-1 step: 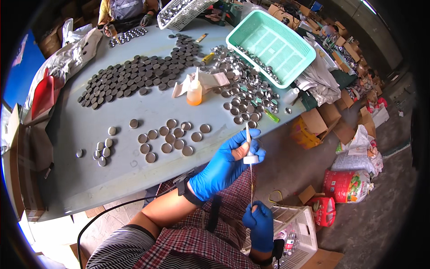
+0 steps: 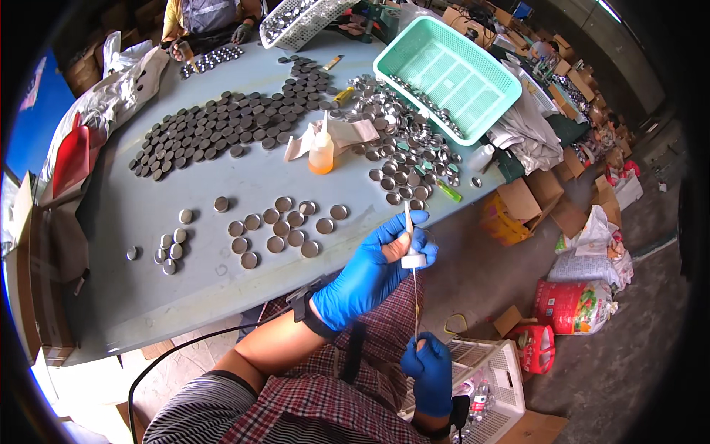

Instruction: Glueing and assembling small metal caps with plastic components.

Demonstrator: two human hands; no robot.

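Note:
My left hand (image 2: 362, 277), in a blue glove, pinches a white nozzle cap (image 2: 413, 261) just past the table's front edge, its tapered tip pointing up. A thin rod or wire (image 2: 416, 303) runs straight down from the cap's underside. Below, the closed fingers of my right hand (image 2: 429, 374), also blue-gloved, grip the rod's lower end. How far the rod reaches inside the cap is hidden. On the table stands a squeeze bottle (image 2: 321, 158) of orange liquid with a pointed nozzle. Nearest my left hand on the table are several shallow round metal caps (image 2: 310, 249).
Dark discs (image 2: 211, 129) cover the grey table's middle. A heap of shiny caps (image 2: 399, 140) lies beside a mint-green basket (image 2: 451, 74) and a green-handled tool (image 2: 448, 191). A white crate (image 2: 506, 381) sits by my right hand. Across the table, another person's hand (image 2: 180, 50) holds a bottle.

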